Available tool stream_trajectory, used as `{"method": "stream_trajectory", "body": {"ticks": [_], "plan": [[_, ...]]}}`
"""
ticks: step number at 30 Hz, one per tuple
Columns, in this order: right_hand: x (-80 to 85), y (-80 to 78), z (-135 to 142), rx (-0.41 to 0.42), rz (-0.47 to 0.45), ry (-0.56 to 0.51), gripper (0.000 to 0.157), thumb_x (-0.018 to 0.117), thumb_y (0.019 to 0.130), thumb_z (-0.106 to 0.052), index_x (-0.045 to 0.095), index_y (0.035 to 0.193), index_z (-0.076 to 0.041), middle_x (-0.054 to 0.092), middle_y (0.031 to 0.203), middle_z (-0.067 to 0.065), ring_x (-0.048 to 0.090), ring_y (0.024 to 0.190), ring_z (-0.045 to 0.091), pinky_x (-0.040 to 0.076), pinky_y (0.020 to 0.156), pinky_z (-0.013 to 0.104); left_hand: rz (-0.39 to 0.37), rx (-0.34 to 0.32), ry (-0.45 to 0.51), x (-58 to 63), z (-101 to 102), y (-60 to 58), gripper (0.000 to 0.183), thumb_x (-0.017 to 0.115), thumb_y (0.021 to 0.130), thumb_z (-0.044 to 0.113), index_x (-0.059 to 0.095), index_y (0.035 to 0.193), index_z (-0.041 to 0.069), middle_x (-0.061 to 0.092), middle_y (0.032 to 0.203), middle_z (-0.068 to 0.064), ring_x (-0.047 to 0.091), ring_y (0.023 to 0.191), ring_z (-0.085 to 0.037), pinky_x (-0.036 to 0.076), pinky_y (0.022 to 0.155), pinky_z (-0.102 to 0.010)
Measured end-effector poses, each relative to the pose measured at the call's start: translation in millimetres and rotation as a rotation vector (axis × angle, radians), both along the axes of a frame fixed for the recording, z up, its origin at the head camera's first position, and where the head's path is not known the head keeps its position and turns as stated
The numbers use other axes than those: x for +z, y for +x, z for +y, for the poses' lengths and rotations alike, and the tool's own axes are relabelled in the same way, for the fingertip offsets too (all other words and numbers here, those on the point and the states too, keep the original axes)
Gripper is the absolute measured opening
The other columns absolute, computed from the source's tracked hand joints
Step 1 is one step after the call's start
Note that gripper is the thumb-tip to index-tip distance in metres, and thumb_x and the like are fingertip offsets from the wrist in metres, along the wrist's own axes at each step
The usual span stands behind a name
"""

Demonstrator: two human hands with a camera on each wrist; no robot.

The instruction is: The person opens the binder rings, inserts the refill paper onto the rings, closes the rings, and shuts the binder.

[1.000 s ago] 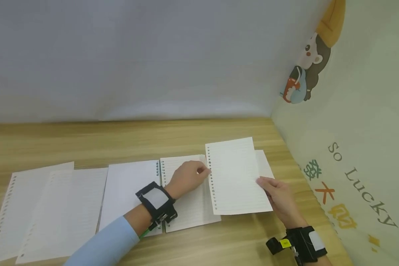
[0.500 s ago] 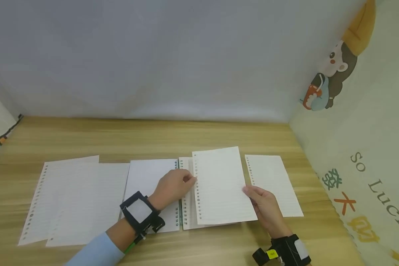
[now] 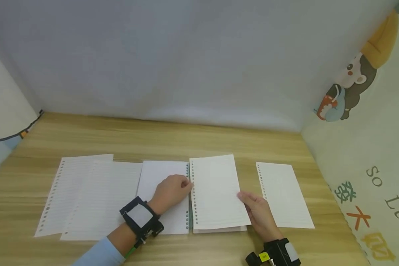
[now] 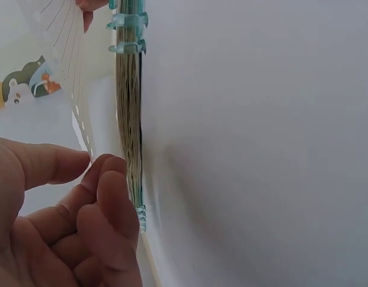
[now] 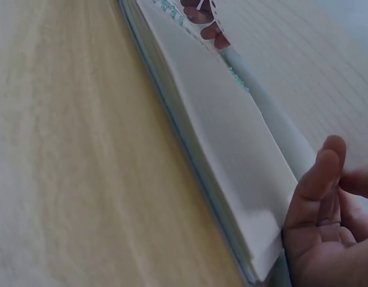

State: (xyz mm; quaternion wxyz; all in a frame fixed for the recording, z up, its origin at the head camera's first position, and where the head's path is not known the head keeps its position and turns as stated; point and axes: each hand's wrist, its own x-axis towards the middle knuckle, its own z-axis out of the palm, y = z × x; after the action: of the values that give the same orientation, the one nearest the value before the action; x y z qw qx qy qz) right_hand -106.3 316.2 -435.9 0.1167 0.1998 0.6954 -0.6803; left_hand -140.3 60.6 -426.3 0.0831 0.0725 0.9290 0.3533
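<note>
A lined loose-leaf sheet [image 3: 216,192] with punched holes down its left edge hangs over the right half of an open ring-bound notebook [image 3: 166,168]. My left hand [image 3: 171,192] pinches the holed edge between thumb and index finger, close beside the notebook's teal rings [image 4: 128,46]. At the opposite edge, my right hand [image 3: 259,212] pinches the sheet between thumb and fingers. In the right wrist view the held sheet stands raised off the notebook's page stack [image 5: 232,161]. The sheet covers most of the right-hand pages in the head view.
Two overlapping punched sheets [image 3: 103,203] lie left of the notebook on the wooden table [image 3: 173,140]. Another punched sheet [image 3: 286,195] lies to the right, beyond my right hand. A grey backdrop [image 3: 173,66] rises behind, and a wall with cartoon decals [image 3: 359,147] stands at the right.
Both hands have carried the pinched sheet leftward from over the right-hand loose sheet to over the notebook's right page, lining its holes up near the rings. The head view has shifted too.
</note>
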Motion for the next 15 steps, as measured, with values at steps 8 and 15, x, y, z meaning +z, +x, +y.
{"method": "stream_trajectory", "body": {"ticks": [8,15], "plan": [[-3.8,-1.1,-1,-0.007,0.006,0.015,0.045,0.059,0.093,-0.01,0.05,0.128,0.018,0.068,0.091,-0.007,0.062,0.087,0.004,0.055,0.067,0.014,0.065,0.032,-0.061,-1.7,0,-7.5,0.021,0.061,0.088,0.019,0.074,0.085,0.004,0.063,0.062,-0.004,0.049,0.054,-0.014,0.04,0.05,-0.027],[-2.0,-2.3,-2,-0.002,0.0,0.002,0.045,0.059,0.093,-0.01,0.049,0.128,0.018,0.068,0.09,-0.007,0.063,0.087,0.004,0.056,0.067,0.014,0.097,0.026,-0.08,4.8,3,-16.3,0.024,0.065,0.087,0.015,0.071,0.107,0.003,0.075,0.078,-0.01,0.058,0.06,-0.015,0.049,0.05,-0.03]]}}
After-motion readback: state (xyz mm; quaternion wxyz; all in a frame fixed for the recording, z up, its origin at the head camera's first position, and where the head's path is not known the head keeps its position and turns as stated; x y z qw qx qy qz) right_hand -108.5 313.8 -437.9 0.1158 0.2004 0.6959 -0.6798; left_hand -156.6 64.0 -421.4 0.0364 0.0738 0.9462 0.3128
